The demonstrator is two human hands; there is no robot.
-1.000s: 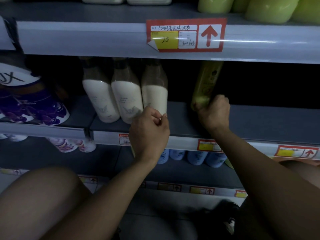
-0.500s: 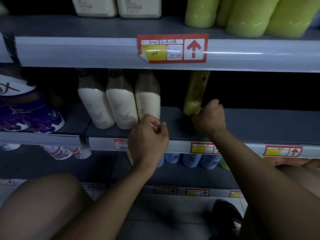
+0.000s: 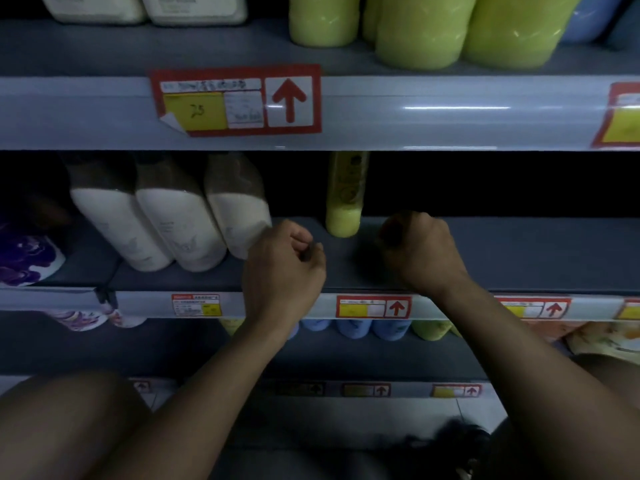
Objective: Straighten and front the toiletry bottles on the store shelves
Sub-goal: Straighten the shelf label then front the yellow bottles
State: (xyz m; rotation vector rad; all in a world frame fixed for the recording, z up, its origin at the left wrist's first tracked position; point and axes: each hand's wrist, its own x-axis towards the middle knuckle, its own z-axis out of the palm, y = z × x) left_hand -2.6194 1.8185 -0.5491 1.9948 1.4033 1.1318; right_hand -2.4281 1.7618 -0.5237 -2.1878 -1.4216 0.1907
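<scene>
A yellow-green bottle stands upright on the middle shelf, free of both hands. My right hand is a closed fist just right of the bottle, apart from it and holding nothing. My left hand is curled shut at the shelf's front; its knuckles sit against the base of the rightmost of three white bottles, without gripping it. The other two white bottles lean in a row to the left.
Large green bottles and white containers stand on the upper shelf behind a red price tag. A purple-patterned pack sits far left. Blue and green bottles fill the lower shelf. My knees frame the bottom.
My right hand has let go of the yellow-green bottle and drawn back to the right; the bottle now stands upright by itself. My left hand stays by the white bottle.
</scene>
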